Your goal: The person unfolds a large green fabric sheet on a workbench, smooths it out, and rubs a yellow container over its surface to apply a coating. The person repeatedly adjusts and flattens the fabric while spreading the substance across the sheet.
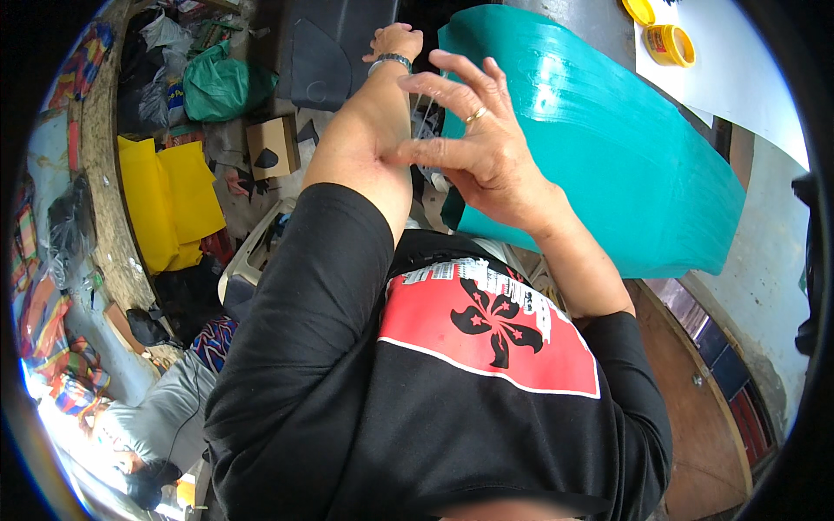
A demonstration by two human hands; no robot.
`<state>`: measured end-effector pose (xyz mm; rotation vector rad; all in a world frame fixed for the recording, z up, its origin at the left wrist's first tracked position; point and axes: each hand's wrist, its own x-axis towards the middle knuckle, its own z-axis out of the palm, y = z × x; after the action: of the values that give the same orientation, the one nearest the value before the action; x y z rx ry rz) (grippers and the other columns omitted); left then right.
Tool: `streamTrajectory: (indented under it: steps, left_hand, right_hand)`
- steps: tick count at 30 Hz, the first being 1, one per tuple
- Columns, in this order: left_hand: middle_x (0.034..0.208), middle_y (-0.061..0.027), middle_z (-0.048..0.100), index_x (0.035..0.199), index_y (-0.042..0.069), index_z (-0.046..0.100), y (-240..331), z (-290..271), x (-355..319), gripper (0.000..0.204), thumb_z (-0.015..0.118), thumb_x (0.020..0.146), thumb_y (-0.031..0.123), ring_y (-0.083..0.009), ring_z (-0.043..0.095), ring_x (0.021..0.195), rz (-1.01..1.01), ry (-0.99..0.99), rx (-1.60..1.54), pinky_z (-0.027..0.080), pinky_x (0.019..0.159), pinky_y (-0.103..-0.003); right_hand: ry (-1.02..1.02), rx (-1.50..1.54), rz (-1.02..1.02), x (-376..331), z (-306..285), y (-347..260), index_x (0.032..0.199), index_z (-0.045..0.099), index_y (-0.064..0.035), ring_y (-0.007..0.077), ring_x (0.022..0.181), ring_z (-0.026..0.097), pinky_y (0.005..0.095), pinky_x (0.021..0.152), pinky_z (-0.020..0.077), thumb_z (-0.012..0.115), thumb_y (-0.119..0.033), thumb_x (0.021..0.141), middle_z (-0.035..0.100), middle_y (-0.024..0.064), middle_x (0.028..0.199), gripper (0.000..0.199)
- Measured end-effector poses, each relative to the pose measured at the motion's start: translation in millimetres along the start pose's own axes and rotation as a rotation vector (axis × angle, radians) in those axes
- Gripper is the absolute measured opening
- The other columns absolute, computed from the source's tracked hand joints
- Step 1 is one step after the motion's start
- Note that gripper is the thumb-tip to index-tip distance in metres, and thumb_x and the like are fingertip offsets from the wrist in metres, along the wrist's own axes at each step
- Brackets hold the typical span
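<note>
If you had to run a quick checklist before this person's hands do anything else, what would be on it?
1. Right hand free of tools: ok, it holds nothing and its fingertips touch the left forearm.
2. Left hand empty: cannot tell, it is loosely closed far out.
3. Large teal plastic sheet within reach: ok, it lies just beyond the right hand.
4. Small yellow round tin closed: not ok, it looks open, with a yellow lid beside it.
5. Wristband on the left wrist clear of the sheet: ok.
</note>
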<state>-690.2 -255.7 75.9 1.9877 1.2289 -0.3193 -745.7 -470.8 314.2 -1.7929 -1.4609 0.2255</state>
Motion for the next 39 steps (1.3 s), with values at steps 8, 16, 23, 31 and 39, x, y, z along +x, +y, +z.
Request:
streamTrajectory:
  steps: [8, 16, 23, 31, 39]
  left_hand:
    - [0.147, -0.0089, 0.043, 0.128, 0.032, 0.062, -4.5, 13.7, 17.3, 0.042, 0.062, 0.086, 0.038, -0.0333, 0.036, 0.139, -0.024, -0.042, -0.056, 0.014, 0.116, -0.065]
    - [0.149, -0.0089, 0.041, 0.131, 0.031, 0.06, -7.1, 21.5, 15.6, 0.044, 0.061, 0.087, 0.04, -0.0334, 0.034, 0.141, -0.06, -0.013, -0.019, 0.013, 0.116, -0.065]
    - [0.149, -0.008, 0.041, 0.128, 0.033, 0.062, -21.8, 29.2, 36.9, 0.042, 0.062, 0.087, 0.04, -0.033, 0.034, 0.141, 0.005, -0.055, -0.04, 0.013, 0.117, -0.064]
    - [0.147, -0.0074, 0.043, 0.126, 0.032, 0.062, -7.7, 13.2, -0.5, 0.04, 0.063, 0.087, 0.039, -0.0321, 0.036, 0.14, -0.041, -0.035, 0.032, 0.013, 0.117, -0.064]
    - [0.143, -0.0084, 0.049, 0.124, 0.035, 0.065, -5.7, 26.9, -7.7, 0.04, 0.068, 0.085, 0.045, -0.0352, 0.04, 0.136, 0.061, 0.034, 0.216, 0.016, 0.113, -0.068]
  right_hand:
    - [-0.004, 0.087, 0.014, -0.5, 4.0, -1.3, 0.101, 0.077, -0.0297, 0.0353, 0.138, 0.037, 0.0606, 0.114, 0.0208, 0.071, 0.011, 0.061, 0.051, 0.0053, 0.139, 0.058]
    - [0.067, -0.156, 0.043, -1.0, 10.6, 9.2, 0.103, 0.076, -0.0294, 0.0362, 0.138, 0.036, 0.0638, 0.111, 0.0239, 0.068, 0.01, 0.058, 0.05, 0.0062, 0.141, 0.06]
    - [0.04, -0.229, -0.039, -2.7, 7.4, -7.6, 0.104, 0.076, -0.0311, 0.0337, 0.139, 0.037, 0.0647, 0.111, 0.0235, 0.069, 0.009, 0.057, 0.049, 0.0034, 0.142, 0.063]
    - [0.121, 0.306, 0.176, 0.2, 0.1, -0.5, 0.088, 0.073, -0.0137, 0.0309, 0.106, 0.053, 0.0394, 0.096, 0.0423, 0.061, 0.011, 0.064, 0.06, 0.0078, 0.107, 0.037]
    - [-0.03, 0.041, -0.007, 28.1, 11.6, -5.1, 0.072, 0.066, -0.0111, 0.0272, 0.094, 0.052, 0.0373, 0.093, 0.0424, 0.062, 0.006, 0.062, 0.06, 0.0045, 0.092, 0.02]
